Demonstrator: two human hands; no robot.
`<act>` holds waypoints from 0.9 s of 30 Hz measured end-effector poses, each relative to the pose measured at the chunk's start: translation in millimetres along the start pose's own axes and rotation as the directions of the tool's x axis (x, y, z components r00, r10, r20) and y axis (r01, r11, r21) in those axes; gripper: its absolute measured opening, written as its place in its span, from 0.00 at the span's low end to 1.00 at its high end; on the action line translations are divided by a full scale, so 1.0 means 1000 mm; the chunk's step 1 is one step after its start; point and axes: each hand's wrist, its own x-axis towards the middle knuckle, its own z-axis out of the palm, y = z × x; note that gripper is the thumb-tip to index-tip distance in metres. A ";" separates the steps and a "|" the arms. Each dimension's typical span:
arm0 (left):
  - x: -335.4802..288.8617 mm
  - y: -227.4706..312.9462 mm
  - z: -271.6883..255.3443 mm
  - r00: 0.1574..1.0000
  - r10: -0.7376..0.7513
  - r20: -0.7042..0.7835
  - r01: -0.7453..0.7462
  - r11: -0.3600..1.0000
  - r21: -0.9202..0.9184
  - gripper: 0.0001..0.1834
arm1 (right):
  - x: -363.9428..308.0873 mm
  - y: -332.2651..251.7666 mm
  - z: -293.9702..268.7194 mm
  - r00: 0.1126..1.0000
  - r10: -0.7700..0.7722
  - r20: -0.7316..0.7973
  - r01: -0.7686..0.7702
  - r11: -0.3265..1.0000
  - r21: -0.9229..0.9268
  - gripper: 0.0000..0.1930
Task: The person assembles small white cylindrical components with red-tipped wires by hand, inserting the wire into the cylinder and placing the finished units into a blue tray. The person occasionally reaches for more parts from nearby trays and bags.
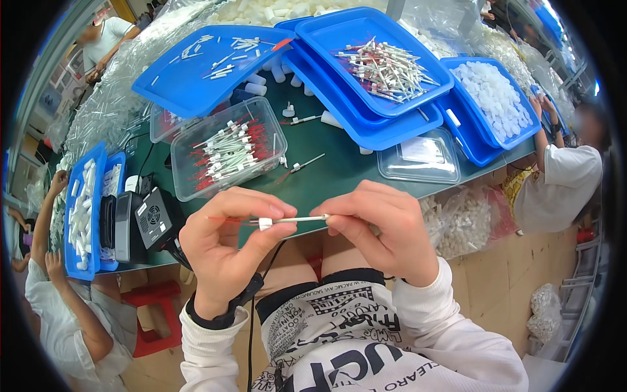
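Note:
My left hand [232, 232] pinches a thin white stick [304, 219] near its white plastic collar [264, 224], from which fine red wires stick out to the left. With thumb and forefinger, my right hand [385, 228] grips the stick's other end. It is held level between both hands, in front of the table edge. Just beyond, a clear plastic box [277, 124] holds many similar sticks with white collars and red ends. One more such stick [305, 163] lies loose on the green table [333, 173], to the right of the box.
Blue trays hold white sticks [235, 44], a heap of red-ended sticks [385, 68] and white caps [493, 98]. A clear lid [419, 157] lies at the front right. A black device [157, 219] stands at left, near a cable. Co-workers sit on both sides.

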 end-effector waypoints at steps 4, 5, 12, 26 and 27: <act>-0.001 -0.003 0.001 0.999 0.026 0.047 -0.032 0.989 0.144 0.08 | 0.001 -0.002 0.008 0.998 -0.035 -0.061 0.035 0.999 -0.004 0.08; -0.001 -0.002 0.003 0.998 -0.043 0.036 0.037 0.989 0.147 0.08 | 0.000 0.000 0.009 0.997 -0.053 -0.061 0.052 0.999 -0.014 0.09; -0.001 -0.003 0.002 0.990 -0.144 0.004 0.141 0.977 0.158 0.05 | 0.001 0.005 0.012 0.992 -0.082 -0.097 0.077 0.995 -0.063 0.09; 0.001 -0.002 0.002 0.991 -0.087 0.101 0.066 0.979 0.194 0.07 | 0.004 0.012 0.007 0.973 -0.217 -0.074 0.218 0.976 0.006 0.09; 0.002 -0.002 0.002 0.990 -0.086 0.113 0.060 0.975 0.213 0.08 | 0.004 0.014 0.007 0.967 -0.245 -0.065 0.247 0.969 0.018 0.09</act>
